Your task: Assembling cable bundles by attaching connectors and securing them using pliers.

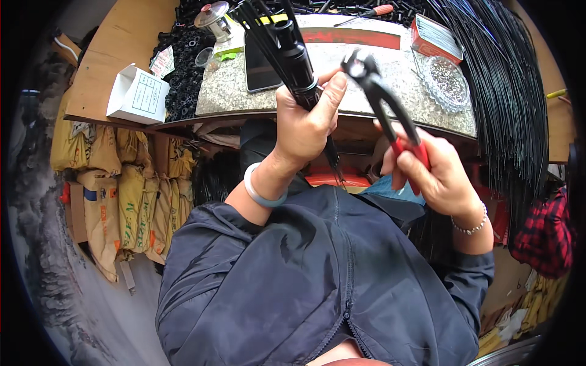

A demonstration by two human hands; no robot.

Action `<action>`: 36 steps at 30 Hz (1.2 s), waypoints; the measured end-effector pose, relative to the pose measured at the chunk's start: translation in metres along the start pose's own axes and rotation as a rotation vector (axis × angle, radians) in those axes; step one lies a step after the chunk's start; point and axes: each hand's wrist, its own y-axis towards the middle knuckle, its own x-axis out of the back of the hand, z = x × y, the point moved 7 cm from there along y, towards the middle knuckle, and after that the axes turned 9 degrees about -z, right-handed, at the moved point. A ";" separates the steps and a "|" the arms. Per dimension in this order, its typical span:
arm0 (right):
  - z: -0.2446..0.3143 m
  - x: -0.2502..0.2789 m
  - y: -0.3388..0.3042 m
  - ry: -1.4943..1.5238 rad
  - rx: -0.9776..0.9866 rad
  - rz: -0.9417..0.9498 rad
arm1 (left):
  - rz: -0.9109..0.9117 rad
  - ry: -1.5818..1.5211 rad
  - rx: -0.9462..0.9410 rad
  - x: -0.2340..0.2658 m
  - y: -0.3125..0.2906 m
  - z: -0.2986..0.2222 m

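My left hand (307, 125) is closed around a folded black umbrella frame (297, 64), with the thumb up beside a pale ring of wire on it. The frame's thin ribs fan out at the top and poke out below the fist. In my right hand (436, 168) are end-cutting pincers (390, 107) with red handles and a dark head. Their head is slightly blurred and points up-left, a little to the right of my left thumb. Whether the jaws touch any wire cannot be made out.
On the speckled worktop (229, 97) lie a dark phone (261, 67), a glass bowl of small metal pieces (445, 84), a red box (434, 39) and a screwdriver (372, 13). Long black rods (506, 91) hang over the right edge. A white carton (139, 96) stands left, above stacked sacks (101, 207).
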 end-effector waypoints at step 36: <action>0.028 0.012 -0.009 -0.476 -0.099 0.036 | 0.162 0.275 -0.266 -0.012 0.001 -0.021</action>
